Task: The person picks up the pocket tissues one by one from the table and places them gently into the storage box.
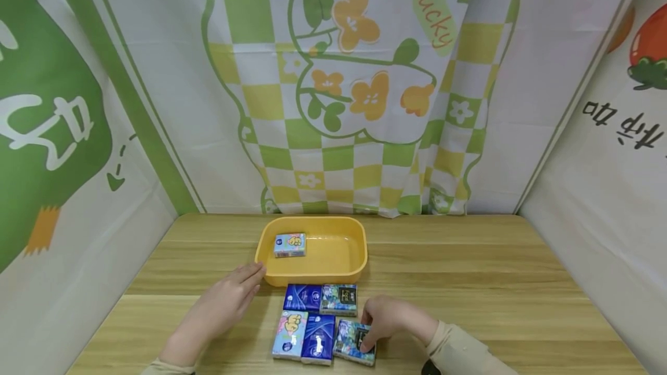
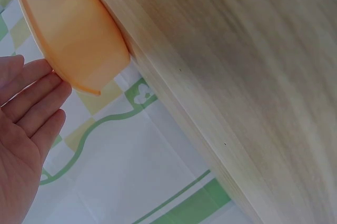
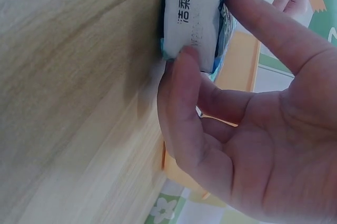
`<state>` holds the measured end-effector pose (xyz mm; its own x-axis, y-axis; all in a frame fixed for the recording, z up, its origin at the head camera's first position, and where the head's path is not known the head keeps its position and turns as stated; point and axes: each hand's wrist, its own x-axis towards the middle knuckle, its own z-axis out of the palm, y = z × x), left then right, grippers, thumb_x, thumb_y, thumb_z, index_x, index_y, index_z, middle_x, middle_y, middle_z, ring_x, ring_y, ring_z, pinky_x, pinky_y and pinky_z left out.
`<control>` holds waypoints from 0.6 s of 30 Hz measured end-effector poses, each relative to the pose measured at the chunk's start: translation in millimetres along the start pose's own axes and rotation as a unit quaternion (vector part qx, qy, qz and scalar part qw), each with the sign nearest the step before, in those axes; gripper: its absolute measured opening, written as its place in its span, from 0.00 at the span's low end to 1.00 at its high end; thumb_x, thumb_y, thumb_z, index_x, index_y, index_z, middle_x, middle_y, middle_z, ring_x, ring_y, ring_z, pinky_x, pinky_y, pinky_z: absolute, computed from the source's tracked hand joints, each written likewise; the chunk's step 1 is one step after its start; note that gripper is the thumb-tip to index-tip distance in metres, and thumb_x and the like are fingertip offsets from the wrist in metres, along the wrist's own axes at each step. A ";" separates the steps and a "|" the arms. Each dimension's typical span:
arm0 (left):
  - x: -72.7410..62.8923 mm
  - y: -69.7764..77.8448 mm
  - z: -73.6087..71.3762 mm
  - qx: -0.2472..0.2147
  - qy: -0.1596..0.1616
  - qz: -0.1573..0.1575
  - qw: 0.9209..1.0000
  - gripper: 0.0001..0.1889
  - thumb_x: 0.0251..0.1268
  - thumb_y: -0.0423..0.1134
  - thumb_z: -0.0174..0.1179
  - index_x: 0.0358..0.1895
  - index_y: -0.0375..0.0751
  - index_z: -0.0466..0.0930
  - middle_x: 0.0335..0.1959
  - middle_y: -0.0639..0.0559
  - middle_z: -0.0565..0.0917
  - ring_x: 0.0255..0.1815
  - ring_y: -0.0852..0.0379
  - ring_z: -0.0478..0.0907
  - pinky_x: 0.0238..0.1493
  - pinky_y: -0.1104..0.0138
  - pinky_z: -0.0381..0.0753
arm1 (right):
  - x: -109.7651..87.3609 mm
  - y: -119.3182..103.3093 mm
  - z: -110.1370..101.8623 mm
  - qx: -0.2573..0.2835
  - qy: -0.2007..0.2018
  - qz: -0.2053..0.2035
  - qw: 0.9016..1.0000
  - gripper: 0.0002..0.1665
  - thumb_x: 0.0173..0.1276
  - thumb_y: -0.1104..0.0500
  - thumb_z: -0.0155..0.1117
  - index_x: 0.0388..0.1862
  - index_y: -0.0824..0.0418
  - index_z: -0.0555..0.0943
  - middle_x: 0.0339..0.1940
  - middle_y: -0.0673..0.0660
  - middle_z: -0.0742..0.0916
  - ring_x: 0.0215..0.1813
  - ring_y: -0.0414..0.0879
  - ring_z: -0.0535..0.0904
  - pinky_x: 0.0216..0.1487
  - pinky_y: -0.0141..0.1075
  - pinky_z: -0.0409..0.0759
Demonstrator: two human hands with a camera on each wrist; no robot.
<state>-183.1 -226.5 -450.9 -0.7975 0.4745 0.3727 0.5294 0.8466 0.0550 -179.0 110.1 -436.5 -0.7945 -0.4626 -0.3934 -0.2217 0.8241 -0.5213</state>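
Note:
My right hand (image 1: pixel 388 323) grips a green-blue floral tissue pack (image 1: pixel 346 341) at the front right of a group on the table. The right wrist view shows the pack's white end (image 3: pixel 192 19) between thumb and curled fingers. With straight fingers, my left hand (image 1: pixel 224 302) touches the left front corner of a yellow plastic bin (image 1: pixel 312 278). Inside the bin, at the left, lies a light-blue cartoon tissue pack (image 1: pixel 289 245). Beside the gripped pack are a dark blue pack (image 1: pixel 318 339) and a light-blue cartoon pack (image 1: pixel 290 334).
Just in front of the bin lie another dark blue tissue pack (image 1: pixel 303 297) and another floral one (image 1: pixel 339 300), side by side. A wooden table (image 1: pixel 458 271) carries everything. A checked green and yellow curtain (image 1: pixel 359 172) hangs at its back edge, with printed cloth at both sides.

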 end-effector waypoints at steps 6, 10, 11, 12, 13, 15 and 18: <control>-0.1 -0.9 1.2 -0.002 0.003 0.003 1.000 0.20 0.65 0.36 0.59 0.59 0.36 0.76 0.61 0.41 0.77 0.60 0.42 0.75 0.61 0.49 0.76 | 0.1 -0.8 -0.6 -0.009 -0.005 0.007 1.000 0.19 0.44 0.55 0.78 0.32 0.61 0.80 0.27 0.47 0.79 0.29 0.40 0.72 0.30 0.29 0.74; 0.2 -1.3 1.7 -0.001 0.006 0.005 1.000 0.20 0.64 0.36 0.59 0.59 0.36 0.76 0.61 0.40 0.77 0.60 0.42 0.75 0.60 0.49 0.77 | 0.3 -0.7 -1.6 -0.010 -0.016 0.018 1.000 0.19 0.46 0.55 0.78 0.33 0.60 0.80 0.28 0.47 0.80 0.30 0.40 0.72 0.31 0.30 0.75; 0.3 -1.3 1.7 -0.001 0.006 0.006 1.000 0.19 0.64 0.36 0.59 0.58 0.36 0.76 0.61 0.40 0.77 0.60 0.42 0.75 0.60 0.49 0.77 | 0.3 -0.6 -1.8 -0.009 -0.018 0.019 1.000 0.19 0.46 0.55 0.78 0.33 0.60 0.80 0.28 0.47 0.80 0.30 0.40 0.72 0.31 0.30 0.75; 0.3 -1.5 2.0 0.000 0.007 0.006 1.000 0.19 0.64 0.36 0.59 0.58 0.36 0.76 0.60 0.40 0.77 0.60 0.42 0.76 0.60 0.49 0.77 | 0.3 -0.4 -1.8 -0.008 -0.019 0.020 1.000 0.19 0.46 0.55 0.78 0.33 0.60 0.79 0.28 0.48 0.79 0.30 0.40 0.72 0.31 0.30 0.75; 0.4 -1.6 2.1 0.001 0.008 0.008 1.000 0.19 0.64 0.36 0.59 0.58 0.35 0.76 0.60 0.40 0.77 0.60 0.42 0.76 0.60 0.49 0.77 | 0.2 -0.4 -2.0 -0.007 -0.021 0.021 1.000 0.19 0.46 0.55 0.78 0.33 0.60 0.79 0.28 0.48 0.79 0.30 0.41 0.72 0.31 0.30 0.74; 0.6 -2.0 2.6 0.002 0.010 0.010 1.000 0.19 0.64 0.36 0.59 0.58 0.35 0.77 0.60 0.40 0.77 0.59 0.42 0.76 0.60 0.49 0.77 | -0.4 -0.5 -2.2 -0.006 -0.022 0.019 1.000 0.18 0.47 0.55 0.78 0.32 0.60 0.79 0.27 0.47 0.79 0.29 0.40 0.71 0.30 0.30 0.73; 0.4 -2.6 3.1 0.002 0.011 0.012 1.000 0.19 0.64 0.36 0.59 0.58 0.35 0.77 0.60 0.40 0.77 0.59 0.42 0.76 0.60 0.49 0.77 | -1.0 -0.9 -1.8 -0.005 -0.020 0.014 1.000 0.18 0.47 0.55 0.78 0.30 0.59 0.78 0.26 0.48 0.78 0.28 0.40 0.70 0.28 0.29 0.71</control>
<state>-185.7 -227.7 -453.8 -0.7780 0.4887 0.3949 0.5467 0.8363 0.0421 -179.1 110.4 -434.3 -0.7772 -0.4519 -0.4378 -0.2060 0.8402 -0.5016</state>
